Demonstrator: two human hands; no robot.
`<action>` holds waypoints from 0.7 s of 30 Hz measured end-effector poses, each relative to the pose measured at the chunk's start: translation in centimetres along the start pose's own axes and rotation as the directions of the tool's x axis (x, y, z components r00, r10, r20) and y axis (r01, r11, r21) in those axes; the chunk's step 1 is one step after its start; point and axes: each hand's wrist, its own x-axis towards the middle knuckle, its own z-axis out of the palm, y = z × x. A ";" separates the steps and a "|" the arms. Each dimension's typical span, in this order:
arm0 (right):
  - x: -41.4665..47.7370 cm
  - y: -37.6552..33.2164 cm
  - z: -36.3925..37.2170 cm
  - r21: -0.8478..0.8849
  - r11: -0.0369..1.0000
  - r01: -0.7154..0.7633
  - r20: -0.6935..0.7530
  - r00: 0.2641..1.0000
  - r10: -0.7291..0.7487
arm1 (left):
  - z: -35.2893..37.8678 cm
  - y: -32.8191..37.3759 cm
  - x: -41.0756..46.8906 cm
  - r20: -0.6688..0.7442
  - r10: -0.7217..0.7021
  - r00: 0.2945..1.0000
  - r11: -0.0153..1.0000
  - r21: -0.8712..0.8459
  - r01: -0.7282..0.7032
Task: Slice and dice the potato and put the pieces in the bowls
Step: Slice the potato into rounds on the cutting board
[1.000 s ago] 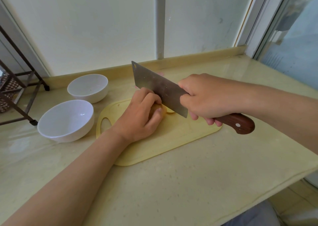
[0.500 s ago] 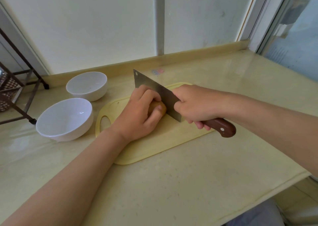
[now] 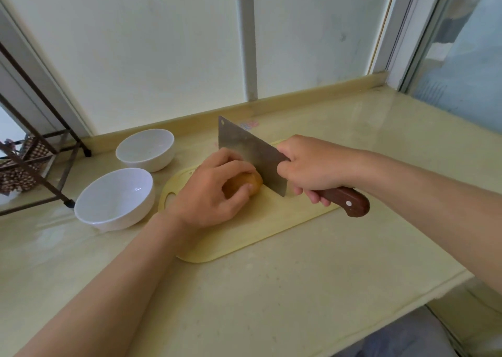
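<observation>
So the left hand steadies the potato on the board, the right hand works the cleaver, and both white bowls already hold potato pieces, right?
Not quite: the head view shows the near bowl and far bowl empty. The left hand does hold the potato on the cutting board, and the right hand grips the cleaver.

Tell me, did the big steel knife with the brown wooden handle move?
Yes. The steel knife dropped toward the yellow plastic cutting board, beside the brown potato.
</observation>
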 end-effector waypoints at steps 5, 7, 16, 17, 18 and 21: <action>-0.9 -1.1 -0.8 -0.020 0.999 0.027 -0.013 1.000 -0.028 | -0.3 0.1 -0.2 -0.026 0.020 0.999 1.000 -0.017 -0.020; -1.0 -1.5 -1.0 -0.034 0.999 0.024 -0.014 1.000 -0.024 | -0.3 0.0 -0.3 -0.029 0.031 0.999 0.999 -0.031 -0.032; -1.7 -2.7 -1.3 -0.075 0.997 0.031 -0.036 0.999 -0.033 | -0.2 0.0 -0.3 -0.041 0.054 0.998 0.998 -0.016 -0.055; -1.8 -2.9 -1.3 -0.079 0.996 0.032 -0.037 0.999 -0.035 | -0.2 0.0 -0.3 -0.037 0.057 0.998 0.998 -0.013 -0.058; -1.9 -3.0 -1.3 -0.081 0.996 0.032 -0.037 0.999 -0.035 | -0.2 0.0 -0.3 -0.035 0.059 0.998 0.998 -0.011 -0.060; -2.1 -3.2 -1.4 -0.093 0.995 0.034 -0.038 0.999 -0.038 | -0.2 -0.1 -0.3 -0.042 0.070 0.997 0.998 0.003 -0.070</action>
